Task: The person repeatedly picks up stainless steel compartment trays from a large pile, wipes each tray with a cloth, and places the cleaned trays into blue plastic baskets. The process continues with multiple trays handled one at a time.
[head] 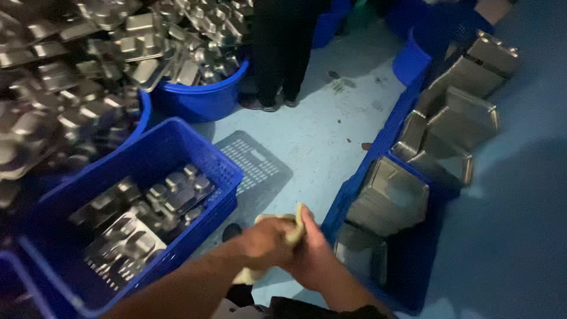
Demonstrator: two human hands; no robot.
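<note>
Both my hands meet low in the middle of the view, wrapped around a pale yellow cloth (293, 226). My left hand (264, 241) grips the cloth from the left and my right hand (312, 254) clasps it from the right, the cloth's ends sticking out above and below the fists. To my left stands a blue plastic crate (155, 152) with several steel compartment trays (144, 218) lying in it. To my right a long blue crate (354, 189) holds steel trays (401, 195) stacked on edge.
Blue round tubs (204, 97) heaped with steel trays fill the upper left. A person in dark trousers (283, 53) stands at the top centre on the light blue floor. A grey plastic grid lid (254, 162) lies on the floor. More blue tubs (410, 59) stand at the upper right.
</note>
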